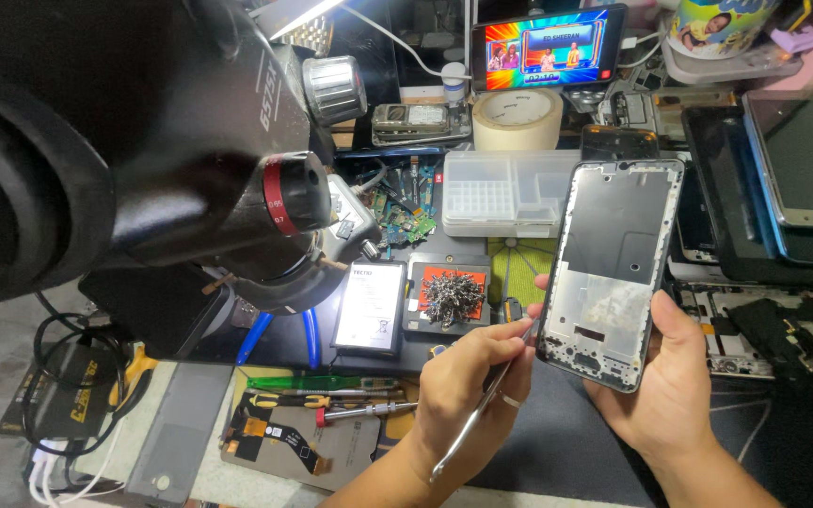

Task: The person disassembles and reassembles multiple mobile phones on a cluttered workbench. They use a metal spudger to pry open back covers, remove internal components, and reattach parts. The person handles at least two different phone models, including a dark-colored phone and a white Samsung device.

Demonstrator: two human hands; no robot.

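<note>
**Tweezers meet the edge of an opened phone frame**

At far left a black microscope (143,141) leans over the cluttered surface (557,442), its lens housing aimed down toward the work area, with a flat battery (370,308) and a tray of small screws (450,295) lying just beyond the hands, within easy reach. The left hand (468,376) is closed in a pen-like grip around metal tweezers (482,404), which run diagonally, tips up and to the right, touching the lower left edge of the phone frame (613,268); whether the tips themselves are pinched together cannot be told. The right hand (661,386) cradles the frame from below, fingers wrapped on its bottom end, apparently to steady it. The frame is raised above the surface, open side toward the camera, long axis near upright and leaning slightly right, top end pointing away from the person.
</note>
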